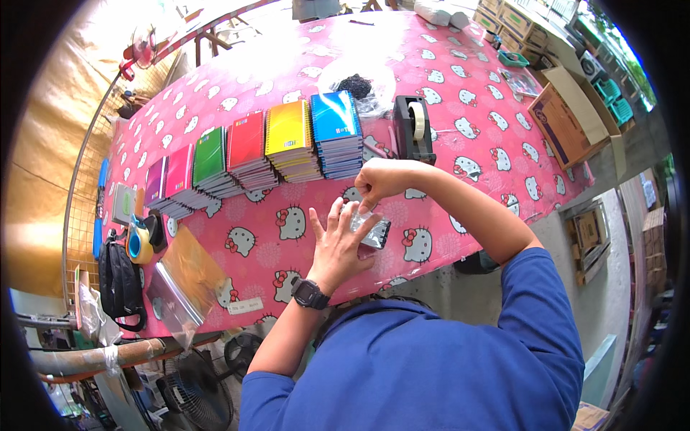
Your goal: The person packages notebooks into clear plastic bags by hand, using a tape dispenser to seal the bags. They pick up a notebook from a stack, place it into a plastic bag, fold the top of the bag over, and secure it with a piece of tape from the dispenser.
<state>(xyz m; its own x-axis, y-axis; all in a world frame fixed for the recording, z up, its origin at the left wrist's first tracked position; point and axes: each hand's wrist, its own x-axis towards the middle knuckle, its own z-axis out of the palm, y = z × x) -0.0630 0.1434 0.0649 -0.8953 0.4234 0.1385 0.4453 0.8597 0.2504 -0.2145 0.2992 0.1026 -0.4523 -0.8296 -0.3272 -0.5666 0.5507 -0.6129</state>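
Observation:
A small dark, flat item in shiny clear plastic (pixel 375 235) lies on the pink tablecloth near the front edge. My left hand (pixel 329 244), with a black watch on its wrist, rests over its left part. The item sits between thumb and forefinger while the other fingers are spread. My right hand (pixel 377 183) reaches in from the right, closed in a downward pinch just above the item's far side. Whatever its fingertips hold is hidden. Beyond my hands stands a row of spiral notebook stacks, among them blue (pixel 335 118), yellow (pixel 288 129) and red (pixel 246 142).
A black tape dispenser (pixel 413 133) stands right of the notebooks, with a clear bag of black bits (pixel 354 87) behind. At left are a tape roll (pixel 139 241), a black pouch (pixel 121 280) and zip bags (pixel 185 280). An open carton (pixel 571 118) sits at far right.

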